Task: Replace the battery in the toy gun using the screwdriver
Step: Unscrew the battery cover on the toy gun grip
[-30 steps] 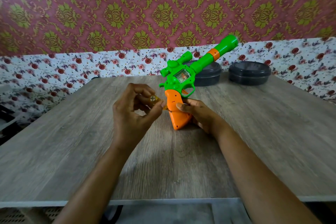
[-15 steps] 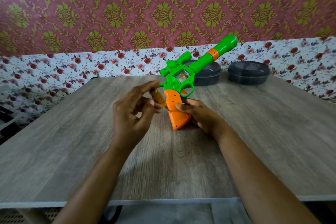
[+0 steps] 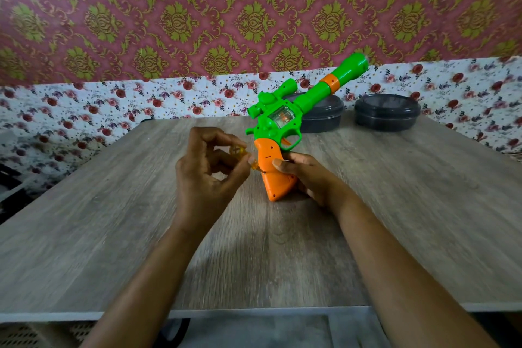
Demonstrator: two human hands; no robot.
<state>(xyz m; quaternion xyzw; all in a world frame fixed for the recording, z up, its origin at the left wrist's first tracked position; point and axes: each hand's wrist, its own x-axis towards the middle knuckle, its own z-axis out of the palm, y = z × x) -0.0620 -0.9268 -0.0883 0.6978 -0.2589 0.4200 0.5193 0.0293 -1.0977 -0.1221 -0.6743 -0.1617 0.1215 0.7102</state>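
A green toy gun (image 3: 285, 118) with an orange grip stands with the grip's butt on the wooden table (image 3: 113, 206), its barrel pointing up and to the right. My right hand (image 3: 306, 175) holds the orange grip from the right side. My left hand (image 3: 209, 175) pinches a small screwdriver (image 3: 248, 159) with a translucent yellow handle, most of it hidden by my fingers. Its tip touches the left face of the grip, at a screw hole about halfway down.
Two dark round lidded containers (image 3: 387, 111) stand at the table's back edge, one (image 3: 322, 116) partly behind the gun. A patterned wall rises just behind them. The table's front edge lies close to me.
My left hand's fingers have shifted around the screwdriver handle, turning it against the grip. The gun and my right hand have stayed in place.
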